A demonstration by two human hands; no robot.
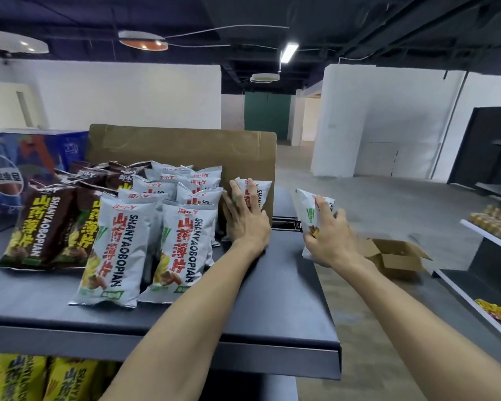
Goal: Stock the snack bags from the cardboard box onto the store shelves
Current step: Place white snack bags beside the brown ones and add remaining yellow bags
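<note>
Head view showed the left hand (245, 218) pressing flat on a white snack bag (256, 192) standing on the dark shelf (287, 299), while the right hand (329, 235) gripped another bag (310, 211) mid-body. Puffy, light, slippery packets seemed best held by their sides, gently.

Both bare arms reach forward; left hand (245, 218) lies flat, fingers straight and spread, pressing a bag (258, 192); right hand (329, 235), fingers curled, grips another bag (310, 209) upright.
</note>
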